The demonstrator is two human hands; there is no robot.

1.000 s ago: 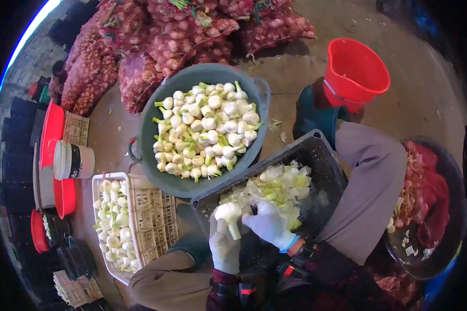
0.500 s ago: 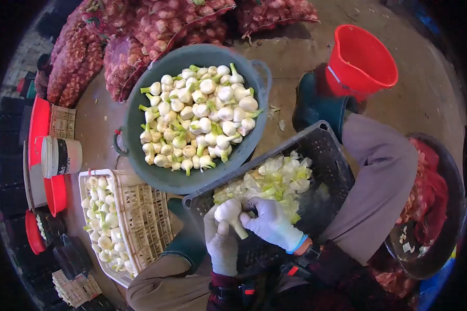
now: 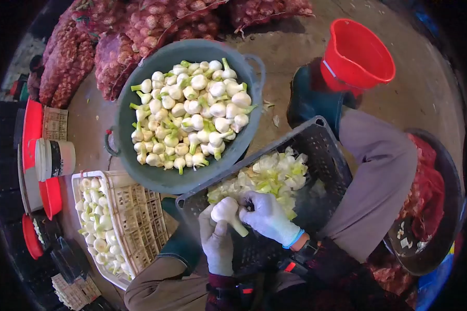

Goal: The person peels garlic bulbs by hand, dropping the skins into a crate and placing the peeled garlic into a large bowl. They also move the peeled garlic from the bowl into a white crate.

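In a grey-white glove, my left hand (image 3: 217, 243) is closed round a white garlic bulb (image 3: 225, 209), its short stem pointing down to the right. My right hand (image 3: 269, 215), gloved too, has thumb and fingers pinched together right beside the bulb and stem; what lies between the fingertips is too small to make out. Below both hands is a black perforated crate (image 3: 324, 150) on my lap, with a heap of pale, greenish garlic skins (image 3: 275, 173) in it. A large grey-green tub (image 3: 127, 98) filled with garlic bulbs (image 3: 192, 114) stands just beyond the crate.
At the left is a white crate (image 3: 140, 217) of garlic. Red mesh sacks (image 3: 155, 26) of bulbs line the back. A red bucket (image 3: 358, 57) stands beyond my boot (image 3: 314, 93). To the right, a dark basin (image 3: 454, 202) holds red netting (image 3: 428, 192).
The view has shifted slightly, so most things appear a little further left. My right fingers have curled in more tightly beside the bulb. My left hand keeps the same hold on it.
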